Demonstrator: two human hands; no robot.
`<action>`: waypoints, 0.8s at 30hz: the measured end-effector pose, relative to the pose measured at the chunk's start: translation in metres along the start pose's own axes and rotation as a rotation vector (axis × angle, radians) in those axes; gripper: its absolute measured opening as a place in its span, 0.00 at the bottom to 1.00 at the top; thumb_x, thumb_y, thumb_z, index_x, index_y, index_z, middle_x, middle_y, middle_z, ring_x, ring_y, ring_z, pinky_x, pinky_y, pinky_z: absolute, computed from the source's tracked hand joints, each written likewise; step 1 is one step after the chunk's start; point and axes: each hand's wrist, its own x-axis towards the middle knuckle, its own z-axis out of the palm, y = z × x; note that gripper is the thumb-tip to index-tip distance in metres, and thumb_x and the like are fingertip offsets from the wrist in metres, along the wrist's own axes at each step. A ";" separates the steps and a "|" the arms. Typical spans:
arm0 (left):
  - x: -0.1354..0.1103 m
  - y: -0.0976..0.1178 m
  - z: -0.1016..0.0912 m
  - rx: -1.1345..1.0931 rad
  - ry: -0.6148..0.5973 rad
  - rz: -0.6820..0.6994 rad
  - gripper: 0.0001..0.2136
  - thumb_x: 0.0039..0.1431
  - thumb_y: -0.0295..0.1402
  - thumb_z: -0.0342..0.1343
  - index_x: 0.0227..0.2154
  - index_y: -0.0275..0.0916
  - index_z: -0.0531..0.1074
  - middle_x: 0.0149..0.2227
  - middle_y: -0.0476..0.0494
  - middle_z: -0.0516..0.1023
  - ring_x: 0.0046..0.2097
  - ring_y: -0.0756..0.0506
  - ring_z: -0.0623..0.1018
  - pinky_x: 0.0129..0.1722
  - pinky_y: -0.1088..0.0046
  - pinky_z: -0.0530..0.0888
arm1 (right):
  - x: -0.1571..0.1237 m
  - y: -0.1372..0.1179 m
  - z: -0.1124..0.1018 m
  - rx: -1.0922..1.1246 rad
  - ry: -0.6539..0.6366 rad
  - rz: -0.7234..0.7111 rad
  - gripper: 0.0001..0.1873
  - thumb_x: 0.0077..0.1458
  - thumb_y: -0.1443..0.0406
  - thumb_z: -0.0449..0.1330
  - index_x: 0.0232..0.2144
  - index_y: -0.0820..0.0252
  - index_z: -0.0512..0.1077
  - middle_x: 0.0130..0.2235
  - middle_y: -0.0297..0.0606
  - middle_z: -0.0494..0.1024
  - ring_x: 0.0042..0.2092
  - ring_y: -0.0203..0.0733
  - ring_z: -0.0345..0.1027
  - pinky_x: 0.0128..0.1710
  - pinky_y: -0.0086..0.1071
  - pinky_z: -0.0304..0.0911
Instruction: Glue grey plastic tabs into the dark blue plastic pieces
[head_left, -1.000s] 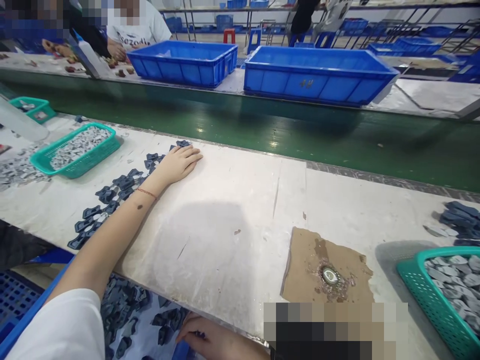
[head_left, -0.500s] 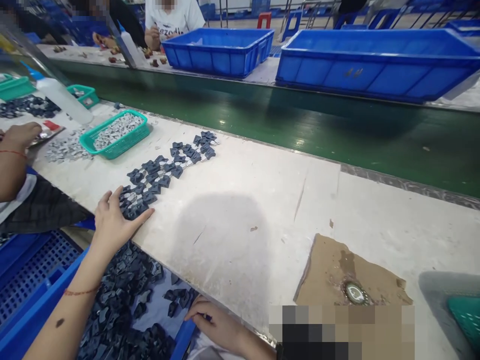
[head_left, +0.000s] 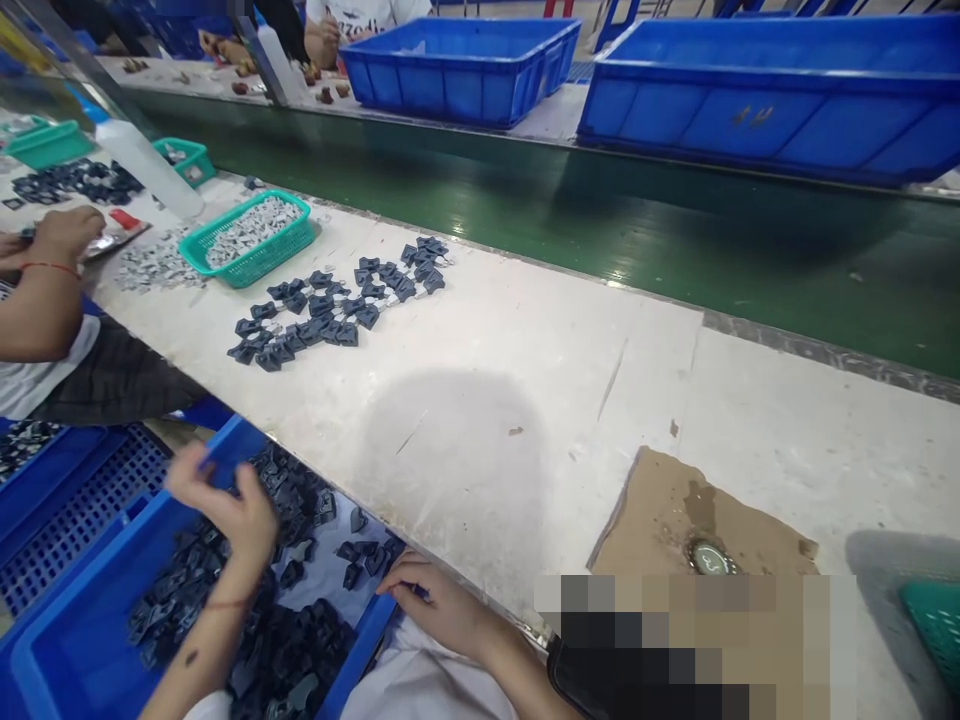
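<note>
My left hand [head_left: 225,508] hovers over a blue crate [head_left: 56,645] below the table edge, fingers apart and slightly blurred, nothing seen in them. The crate holds several small dark blue plastic parts [head_left: 289,645]. My right hand [head_left: 441,602] rests at the crate's near corner by the table edge, its fingers curled on the rim. Up on the white table [head_left: 487,400], more of the same dark parts [head_left: 337,300] lie spread in a loose band.
A green basket of grey pieces [head_left: 251,240] stands behind the band, with a white bottle [head_left: 146,165] beside it. A co-worker's arm [head_left: 41,300] is at the left. Stained cardboard [head_left: 660,510] lies at the right. Beyond are the green conveyor [head_left: 600,230] and blue bins [head_left: 465,60].
My left hand has left the dark parts on the table and dropped down over the crate. The right hand has stayed at the crate corner. The view has shifted left.
</note>
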 end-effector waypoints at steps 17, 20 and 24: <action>-0.124 -0.018 0.061 -0.157 -1.039 0.602 0.28 0.54 0.48 0.64 0.56 0.41 0.76 0.55 0.30 0.75 0.58 0.27 0.71 0.59 0.44 0.69 | 0.000 -0.017 -0.003 -0.104 0.007 -0.012 0.15 0.65 0.71 0.56 0.41 0.55 0.82 0.41 0.39 0.81 0.50 0.44 0.74 0.53 0.36 0.68; -0.122 -0.012 0.069 -0.183 -1.055 0.631 0.27 0.53 0.46 0.65 0.55 0.42 0.77 0.53 0.33 0.77 0.56 0.29 0.73 0.58 0.47 0.71 | -0.002 -0.020 -0.004 -0.118 0.014 -0.010 0.14 0.64 0.72 0.57 0.41 0.55 0.83 0.42 0.39 0.81 0.50 0.44 0.74 0.53 0.36 0.68; -0.128 -0.009 0.073 -0.164 -1.041 0.623 0.24 0.59 0.44 0.64 0.56 0.39 0.74 0.56 0.34 0.75 0.56 0.34 0.75 0.56 0.49 0.73 | -0.003 -0.023 -0.005 -0.128 0.025 -0.004 0.15 0.65 0.72 0.57 0.41 0.55 0.83 0.43 0.39 0.81 0.48 0.42 0.74 0.52 0.35 0.69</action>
